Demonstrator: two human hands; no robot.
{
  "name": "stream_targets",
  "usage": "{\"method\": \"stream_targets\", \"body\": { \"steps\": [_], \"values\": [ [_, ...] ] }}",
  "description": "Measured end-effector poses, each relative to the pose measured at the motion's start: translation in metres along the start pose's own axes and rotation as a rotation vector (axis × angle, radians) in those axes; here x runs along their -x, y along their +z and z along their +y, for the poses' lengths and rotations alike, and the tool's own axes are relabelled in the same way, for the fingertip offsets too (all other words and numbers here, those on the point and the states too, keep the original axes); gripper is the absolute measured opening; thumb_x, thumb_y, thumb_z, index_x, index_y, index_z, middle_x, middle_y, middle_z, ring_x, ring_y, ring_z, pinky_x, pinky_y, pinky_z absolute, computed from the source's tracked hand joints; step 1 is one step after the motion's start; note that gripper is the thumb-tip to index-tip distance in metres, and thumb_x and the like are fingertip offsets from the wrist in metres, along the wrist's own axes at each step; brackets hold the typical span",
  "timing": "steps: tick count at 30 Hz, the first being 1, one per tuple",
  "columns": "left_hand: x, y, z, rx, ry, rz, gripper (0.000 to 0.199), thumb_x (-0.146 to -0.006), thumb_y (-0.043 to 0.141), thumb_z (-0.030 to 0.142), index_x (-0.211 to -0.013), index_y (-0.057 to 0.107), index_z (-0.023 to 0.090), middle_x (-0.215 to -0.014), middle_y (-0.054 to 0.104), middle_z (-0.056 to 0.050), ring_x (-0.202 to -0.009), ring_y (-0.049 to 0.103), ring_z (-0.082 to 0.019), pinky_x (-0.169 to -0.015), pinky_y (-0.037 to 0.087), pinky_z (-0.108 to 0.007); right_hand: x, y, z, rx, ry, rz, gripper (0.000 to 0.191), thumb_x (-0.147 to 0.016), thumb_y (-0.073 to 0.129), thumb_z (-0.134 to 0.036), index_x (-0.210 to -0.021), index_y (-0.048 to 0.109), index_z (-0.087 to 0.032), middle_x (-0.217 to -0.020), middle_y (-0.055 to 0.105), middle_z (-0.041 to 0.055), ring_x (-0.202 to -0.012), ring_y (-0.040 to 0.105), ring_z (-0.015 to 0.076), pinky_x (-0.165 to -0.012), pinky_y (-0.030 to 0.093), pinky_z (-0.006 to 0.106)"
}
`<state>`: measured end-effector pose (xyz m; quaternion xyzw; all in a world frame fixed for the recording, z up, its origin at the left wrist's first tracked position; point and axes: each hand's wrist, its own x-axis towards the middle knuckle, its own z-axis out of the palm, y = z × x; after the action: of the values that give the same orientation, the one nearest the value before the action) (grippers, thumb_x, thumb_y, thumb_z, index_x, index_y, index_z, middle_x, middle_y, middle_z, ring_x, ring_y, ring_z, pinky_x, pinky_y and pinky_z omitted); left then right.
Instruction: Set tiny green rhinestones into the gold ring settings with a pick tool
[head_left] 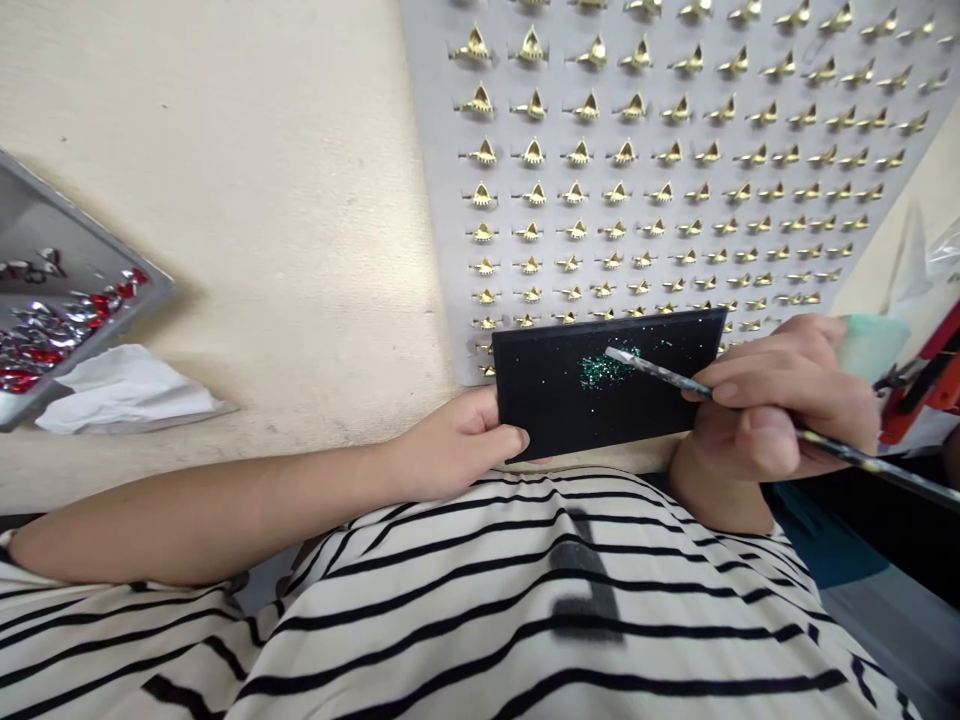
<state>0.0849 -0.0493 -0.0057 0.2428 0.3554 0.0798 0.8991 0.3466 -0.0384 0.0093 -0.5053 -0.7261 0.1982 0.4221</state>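
My left hand (469,440) grips the left end of a flat black tray (547,400), thumb on top and fingers underneath. A small heap of tiny green stones (600,372) lies on it, with a few strays scattered around. Between the thumb and fingers of my right hand (780,400) is a thin stick (675,380) with a pale tip, like a gem-picking pencil. Its tip is at the upper edge of the green stones; whether a stone sticks to it is too small to tell. Behind the tray, rows of gold-coloured rings (577,152) stand in a grey board (442,200).
To the left, a grey tray (150,290) holds red and silver pieces, with a crumpled white tissue (127,390) beside it. Right of my right hand lie a pale green object (874,345) and red-handled tools (919,370). Clear plastic (941,250) sits at the right edge.
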Motion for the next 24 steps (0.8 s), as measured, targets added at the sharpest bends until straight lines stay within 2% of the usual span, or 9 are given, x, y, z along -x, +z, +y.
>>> {"method": "stream_targets", "body": {
  "steps": [5,15,20,24],
  "values": [
    [0.0002,-0.0009,-0.0022,-0.008,0.018,-0.004,0.014,-0.088,0.053,0.015,-0.084,0.067,0.018,-0.081,0.068,0.008,-0.083,0.058,-0.009,-0.077,0.047,-0.018,0.0004,-0.0002,0.0003,0.014,0.014,0.004,0.02,-0.081,0.048,-0.028,-0.065,0.058,-0.02,-0.062,0.065,-0.0112,-0.051,0.055,0.0062,-0.071,0.028,0.037],
    [-0.0014,0.0013,0.0,0.018,-0.01,0.005,0.012,-0.084,0.054,0.017,-0.081,0.066,0.017,-0.078,0.069,0.006,-0.082,0.061,-0.011,-0.077,0.049,-0.021,-0.0031,0.0067,0.0025,-0.024,-0.008,0.135,0.022,-0.082,0.046,-0.028,-0.063,0.053,-0.019,-0.056,0.061,-0.0096,-0.052,0.057,0.0077,-0.065,0.025,0.035],
    [-0.0001,0.0006,0.0016,-0.044,-0.013,0.005,0.012,-0.085,0.054,0.02,-0.082,0.066,0.017,-0.083,0.07,0.005,-0.083,0.061,-0.013,-0.079,0.049,-0.024,-0.0019,0.0053,0.0011,-0.02,-0.024,0.12,0.026,-0.08,0.047,-0.031,-0.057,0.051,-0.02,-0.054,0.059,-0.0105,-0.048,0.05,0.0056,-0.07,0.025,0.036],
    [0.0004,-0.0001,0.0025,-0.067,-0.009,0.003,0.012,-0.084,0.053,0.021,-0.081,0.064,0.017,-0.084,0.07,0.004,-0.083,0.061,-0.014,-0.078,0.049,-0.024,-0.0003,-0.0011,-0.0047,0.005,0.004,0.048,0.025,-0.081,0.047,-0.033,-0.06,0.053,-0.022,-0.059,0.062,-0.0125,-0.051,0.051,0.006,-0.082,0.031,0.039]
  ]
}}
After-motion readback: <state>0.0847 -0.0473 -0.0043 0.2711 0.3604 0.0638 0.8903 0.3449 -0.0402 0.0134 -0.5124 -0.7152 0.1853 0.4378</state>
